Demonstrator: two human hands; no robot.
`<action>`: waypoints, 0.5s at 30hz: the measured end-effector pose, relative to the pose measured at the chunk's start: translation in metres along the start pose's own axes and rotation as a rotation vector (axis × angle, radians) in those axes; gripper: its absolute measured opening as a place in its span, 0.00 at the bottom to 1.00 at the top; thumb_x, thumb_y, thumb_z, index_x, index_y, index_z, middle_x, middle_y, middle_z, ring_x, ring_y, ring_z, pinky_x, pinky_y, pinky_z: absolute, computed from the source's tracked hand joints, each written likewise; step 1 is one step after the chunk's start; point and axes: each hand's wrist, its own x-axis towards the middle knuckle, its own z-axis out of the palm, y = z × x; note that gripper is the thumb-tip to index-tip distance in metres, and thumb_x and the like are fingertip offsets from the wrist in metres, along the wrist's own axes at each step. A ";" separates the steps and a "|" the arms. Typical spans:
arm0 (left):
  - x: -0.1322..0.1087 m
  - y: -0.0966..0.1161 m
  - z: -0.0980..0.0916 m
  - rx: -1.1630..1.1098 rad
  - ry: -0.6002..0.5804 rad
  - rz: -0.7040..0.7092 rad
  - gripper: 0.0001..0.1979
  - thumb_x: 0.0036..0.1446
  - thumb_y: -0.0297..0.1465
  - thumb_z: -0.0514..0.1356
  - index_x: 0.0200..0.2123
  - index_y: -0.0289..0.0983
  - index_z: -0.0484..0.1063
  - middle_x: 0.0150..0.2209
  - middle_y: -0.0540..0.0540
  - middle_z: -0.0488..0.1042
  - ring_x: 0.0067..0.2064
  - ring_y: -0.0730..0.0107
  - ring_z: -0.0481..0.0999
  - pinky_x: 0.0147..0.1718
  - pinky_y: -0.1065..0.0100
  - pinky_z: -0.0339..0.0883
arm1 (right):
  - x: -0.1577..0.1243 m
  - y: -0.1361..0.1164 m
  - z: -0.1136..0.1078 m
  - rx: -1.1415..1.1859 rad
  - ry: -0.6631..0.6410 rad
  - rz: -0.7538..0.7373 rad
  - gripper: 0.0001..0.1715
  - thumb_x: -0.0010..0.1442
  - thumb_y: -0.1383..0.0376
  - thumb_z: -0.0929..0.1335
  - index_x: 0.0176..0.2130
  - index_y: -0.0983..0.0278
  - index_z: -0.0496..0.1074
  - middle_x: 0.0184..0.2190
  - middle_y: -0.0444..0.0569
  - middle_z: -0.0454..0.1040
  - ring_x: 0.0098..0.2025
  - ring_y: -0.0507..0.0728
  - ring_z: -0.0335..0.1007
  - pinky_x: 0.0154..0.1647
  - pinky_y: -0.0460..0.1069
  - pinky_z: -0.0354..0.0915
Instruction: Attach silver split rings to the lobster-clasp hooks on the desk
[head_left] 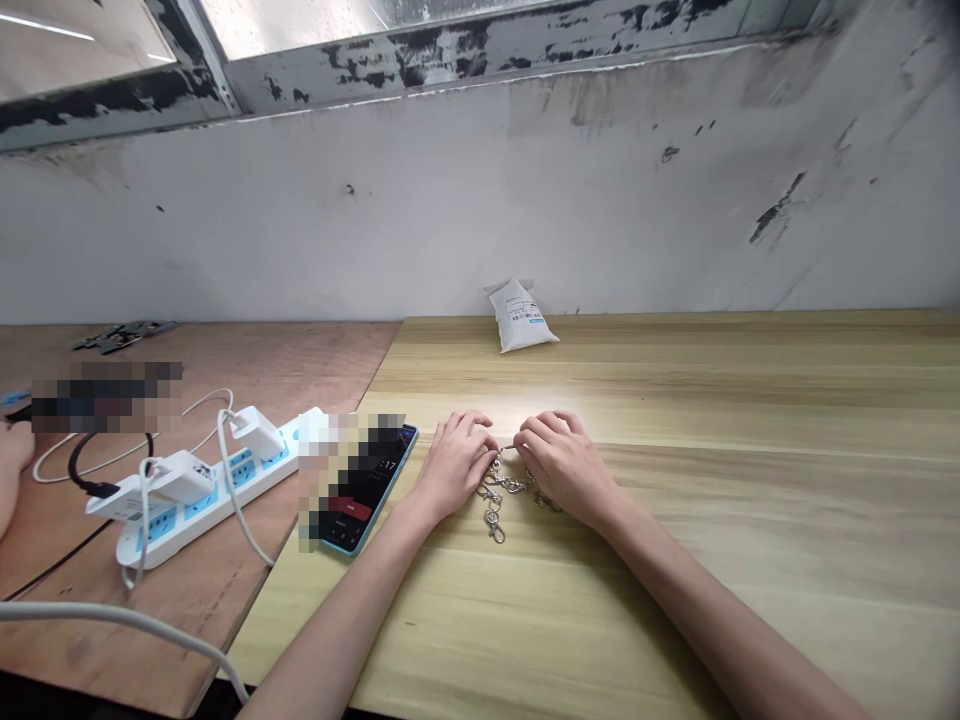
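Note:
My left hand [454, 462] and my right hand [564, 462] rest side by side on the light wooden table [675, 520], fingers curled and pinched together. Between them lies a small bunch of silver metal keychain clasps and rings [501, 492]. Both hands pinch the top end of this bunch where the fingertips meet. One clasp [493, 524] trails toward me on the tabletop. Part of the chain is hidden under my right palm.
A phone [364, 490] with a blue case lies left of my left hand. Farther left a white power strip [202, 490] holds chargers and cables on a darker board. A small white bag [521, 316] stands against the wall. Another person's hand [11, 470] shows at the left edge.

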 end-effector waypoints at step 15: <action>0.001 -0.002 0.000 -0.056 0.001 -0.033 0.05 0.62 0.28 0.56 0.35 0.39 0.73 0.49 0.45 0.71 0.55 0.59 0.65 0.53 0.55 0.60 | 0.004 -0.008 0.002 -0.120 -0.049 -0.078 0.09 0.62 0.74 0.64 0.34 0.62 0.70 0.35 0.49 0.73 0.42 0.59 0.64 0.55 0.56 0.54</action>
